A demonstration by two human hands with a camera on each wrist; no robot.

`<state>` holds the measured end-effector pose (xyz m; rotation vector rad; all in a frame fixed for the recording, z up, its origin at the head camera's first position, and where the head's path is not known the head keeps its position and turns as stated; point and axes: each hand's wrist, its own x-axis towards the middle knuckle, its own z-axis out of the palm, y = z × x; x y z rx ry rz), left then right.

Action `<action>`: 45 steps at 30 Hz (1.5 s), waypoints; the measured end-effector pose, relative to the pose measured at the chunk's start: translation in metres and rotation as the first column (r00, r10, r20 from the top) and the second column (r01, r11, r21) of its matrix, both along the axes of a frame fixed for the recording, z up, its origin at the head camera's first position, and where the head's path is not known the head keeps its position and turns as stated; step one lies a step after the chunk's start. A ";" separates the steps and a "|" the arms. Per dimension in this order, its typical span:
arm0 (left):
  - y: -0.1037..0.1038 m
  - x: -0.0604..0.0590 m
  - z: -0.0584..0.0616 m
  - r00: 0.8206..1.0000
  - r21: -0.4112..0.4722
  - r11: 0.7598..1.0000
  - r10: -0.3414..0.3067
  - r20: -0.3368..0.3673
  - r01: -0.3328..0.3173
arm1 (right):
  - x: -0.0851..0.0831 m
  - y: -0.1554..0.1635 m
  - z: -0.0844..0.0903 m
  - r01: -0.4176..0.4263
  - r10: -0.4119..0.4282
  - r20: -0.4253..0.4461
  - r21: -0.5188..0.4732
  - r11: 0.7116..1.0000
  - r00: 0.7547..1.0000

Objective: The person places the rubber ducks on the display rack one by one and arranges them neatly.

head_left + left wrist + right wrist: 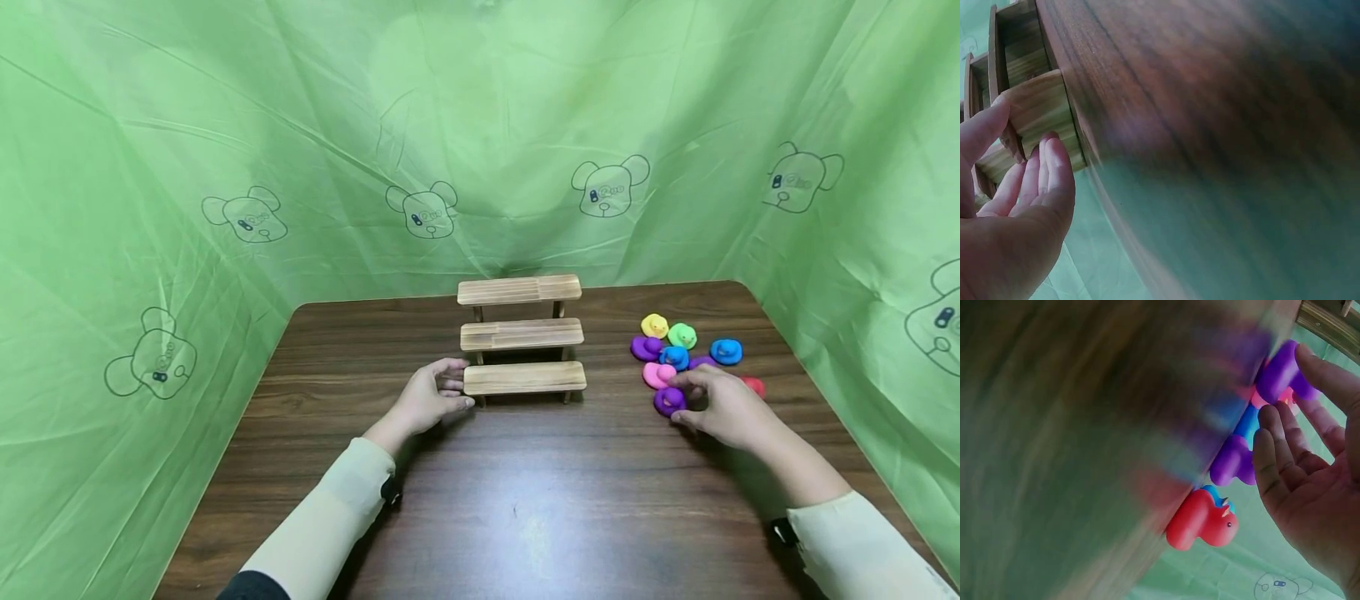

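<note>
A three-tier wooden stand (525, 379) stands at the back middle of the table. My left hand (422, 398) holds the left end of its lowest board, thumb at the front and fingers behind. My right hand (726, 408) is over a group of small rubber ducks at the right. Its thumb and index finger are spread beside the nearest purple duck (666, 402), which rests on the table. In the right wrist view the thumb touches this purple duck (1279, 372), and the other fingers extend past it. A pink duck (656, 377) sits just behind.
Around the right hand lie a yellow duck (654, 326), a green duck (682, 336), a blue duck (726, 351) and a partly hidden red duck (753, 386). Green cloth (495, 225) with printed bear heads hangs behind and beside the brown table (525, 500).
</note>
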<state>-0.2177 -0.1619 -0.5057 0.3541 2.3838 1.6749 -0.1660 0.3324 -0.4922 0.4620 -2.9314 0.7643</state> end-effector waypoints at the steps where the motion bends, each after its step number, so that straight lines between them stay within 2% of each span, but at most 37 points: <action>1: 0.000 -0.001 -0.001 1.000 0.004 1.000 0.001 0.003 -0.001 | -0.001 0.000 -0.001 -0.002 0.002 0.001 -0.003 1.000 1.000; 9: 0.000 -0.002 -0.001 1.000 -0.002 1.000 0.013 0.023 -0.013 | -0.005 0.000 -0.004 0.005 -0.004 0.043 -0.031 1.000 0.999; 15: 0.000 0.000 0.001 0.999 -0.008 1.000 0.024 0.048 -0.023 | -0.007 -0.002 -0.008 -0.001 0.002 0.038 -0.012 1.000 0.999; 21: -0.003 0.000 0.001 0.999 -0.013 1.000 0.027 0.045 -0.027 | -0.006 -0.002 -0.010 -0.020 0.020 -0.003 -0.023 1.000 1.000; 28: -0.004 0.000 -0.001 0.999 0.010 1.000 0.012 0.049 -0.013 | -0.006 -0.006 -0.009 -0.029 0.015 -0.107 -0.131 0.991 0.994; 36: -0.002 -0.002 -0.001 0.998 0.020 1.000 0.012 0.056 -0.013 | -0.006 -0.019 0.000 -0.027 -0.018 -0.195 -0.225 0.974 0.981; 41: -0.001 -0.004 -0.001 0.999 0.026 1.000 0.003 0.048 -0.004 | -0.009 -0.033 0.009 -0.075 0.021 -0.209 -0.255 0.964 0.978; 45: -0.002 -0.005 -0.001 0.999 0.017 1.000 0.005 0.044 -0.006 | -0.012 -0.052 0.018 -0.113 0.067 -0.178 -0.266 0.957 0.982</action>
